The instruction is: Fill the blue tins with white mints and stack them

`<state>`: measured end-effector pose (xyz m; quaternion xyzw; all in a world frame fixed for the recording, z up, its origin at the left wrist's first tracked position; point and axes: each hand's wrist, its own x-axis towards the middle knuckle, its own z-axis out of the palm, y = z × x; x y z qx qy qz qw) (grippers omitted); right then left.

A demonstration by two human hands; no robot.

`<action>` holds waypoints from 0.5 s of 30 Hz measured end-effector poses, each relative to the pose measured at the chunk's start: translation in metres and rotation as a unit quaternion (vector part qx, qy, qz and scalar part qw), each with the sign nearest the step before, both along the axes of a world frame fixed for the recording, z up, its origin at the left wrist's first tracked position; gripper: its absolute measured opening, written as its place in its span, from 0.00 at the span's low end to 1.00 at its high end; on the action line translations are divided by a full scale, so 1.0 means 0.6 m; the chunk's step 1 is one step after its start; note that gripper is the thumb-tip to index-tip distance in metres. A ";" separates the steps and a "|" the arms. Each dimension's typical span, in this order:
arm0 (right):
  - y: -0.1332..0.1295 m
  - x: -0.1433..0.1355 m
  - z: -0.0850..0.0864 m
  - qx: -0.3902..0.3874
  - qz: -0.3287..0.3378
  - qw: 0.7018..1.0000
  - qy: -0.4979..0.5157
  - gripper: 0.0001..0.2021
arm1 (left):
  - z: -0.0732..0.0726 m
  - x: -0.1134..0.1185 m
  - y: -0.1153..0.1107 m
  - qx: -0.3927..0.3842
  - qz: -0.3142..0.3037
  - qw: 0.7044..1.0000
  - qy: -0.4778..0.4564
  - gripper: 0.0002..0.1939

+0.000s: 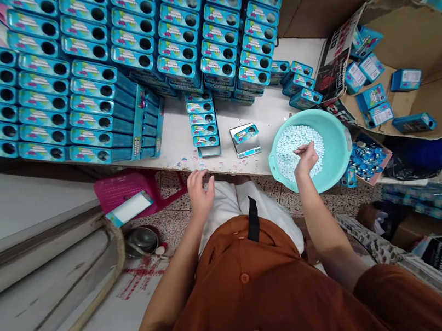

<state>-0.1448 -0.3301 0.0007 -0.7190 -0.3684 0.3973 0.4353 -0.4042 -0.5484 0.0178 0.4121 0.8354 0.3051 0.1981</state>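
1. Two hands: the left hand point(201, 191) is at the near edge of the one white surface point(175, 139), its grip empty, thumb and fingers apart.
2. The right hand point(306, 159) is inside one turquoise basin point(336, 140), over white pellets point(298, 140) too many to count; its grip is curled together, but whether it holds pellets I cannot tell.
3. One scale point(247, 150), left of the right grip, carries one blue tin point(245, 133).
4. One short row of tins point(204, 129), about five, stands beyond the left grip.
5. Three small stacked tins point(302, 84) stand beyond the right grip; many tin rows point(89, 105) fill the surface beyond and left of the left grip.
6. Right of the right grip, one large carton point(437, 56) holds about eight tins; nearer, one small box point(382, 163) holds uncounted round lids point(366, 157).
7. One pink stool point(122, 188), left of the left grip, bears one white-and-blue tray point(130, 208).
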 end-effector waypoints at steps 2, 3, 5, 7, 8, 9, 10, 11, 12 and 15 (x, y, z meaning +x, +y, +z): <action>-0.011 0.023 -0.011 -0.023 0.002 1.000 -0.019 0.24 | 0.002 0.000 0.013 0.006 -0.014 1.000 0.006 0.14; -0.016 0.032 -0.017 -0.034 0.011 0.999 -0.024 0.23 | 0.004 0.001 0.021 0.007 -0.022 1.000 0.011 0.14; -0.028 0.047 -0.028 -0.049 0.034 0.998 -0.030 0.23 | 0.008 0.000 0.041 0.006 -0.042 0.999 0.021 0.13; -0.039 0.057 -0.037 -0.054 0.051 0.997 -0.034 0.22 | 0.015 0.000 0.069 0.004 -0.071 0.997 0.033 0.12; -0.043 0.061 -0.040 -0.055 0.054 0.996 -0.035 0.22 | 0.018 0.000 0.085 0.003 -0.090 0.995 0.039 0.11; -0.048 0.065 -0.043 -0.058 0.056 0.996 -0.037 0.22 | 0.021 0.000 0.104 0.005 -0.109 0.993 0.045 0.11; -0.051 0.069 -0.045 -0.063 0.058 0.995 -0.042 0.21 | 0.025 0.001 0.124 0.008 -0.128 0.990 0.051 0.11; -0.054 0.072 -0.047 -0.067 0.063 0.995 -0.049 0.21 | 0.027 0.003 0.145 0.013 -0.144 0.988 0.056 0.11; -0.057 0.076 -0.047 -0.072 0.071 0.993 -0.057 0.21 | 0.030 0.004 0.166 0.017 -0.155 0.986 0.061 0.11; -0.064 0.087 -0.044 -0.081 0.112 0.987 -0.081 0.20 | 0.033 0.011 0.221 0.022 -0.169 0.982 0.083 0.11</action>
